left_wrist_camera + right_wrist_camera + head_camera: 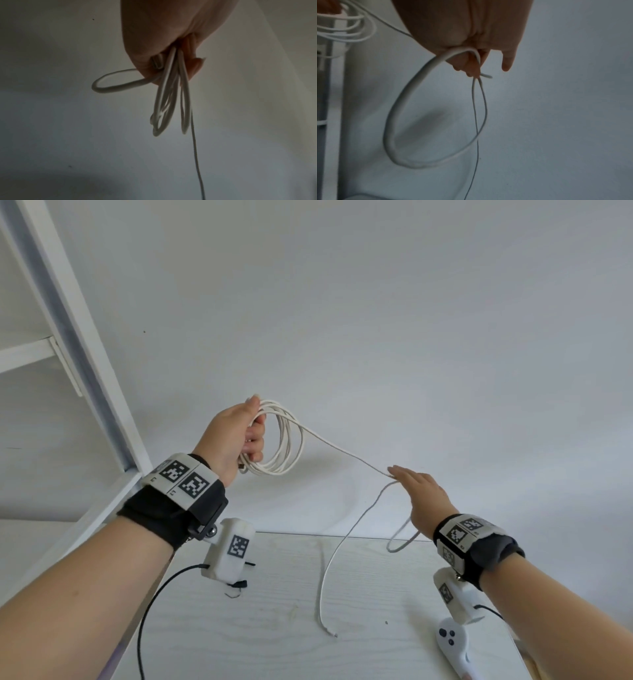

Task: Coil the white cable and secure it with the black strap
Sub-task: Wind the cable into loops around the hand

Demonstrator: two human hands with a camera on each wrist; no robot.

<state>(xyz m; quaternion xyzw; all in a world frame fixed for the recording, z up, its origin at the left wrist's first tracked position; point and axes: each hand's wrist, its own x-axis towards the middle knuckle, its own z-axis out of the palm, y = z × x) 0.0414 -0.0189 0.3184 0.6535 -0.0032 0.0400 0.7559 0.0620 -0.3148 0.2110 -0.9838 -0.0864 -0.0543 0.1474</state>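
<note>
Pale grey wall fills the background behind a whitewashed wooden table (274, 645) where the loose tail of the white cable (346, 455) trails down. Raised in front of the wall, the left hand (236, 436) curls its fingers round several finished loops, keeping them stacked so they cannot spring apart. Over to its side, the right hand (423, 496) pinches the free run between fingertips (473, 73), apparently measuring out another loop. No black strap is clearly identifiable.

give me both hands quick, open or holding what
Left hand: closed around the coiled loops of the white cable.
Right hand: pinching the loose run of the same cable, little finger sticking out.
</note>
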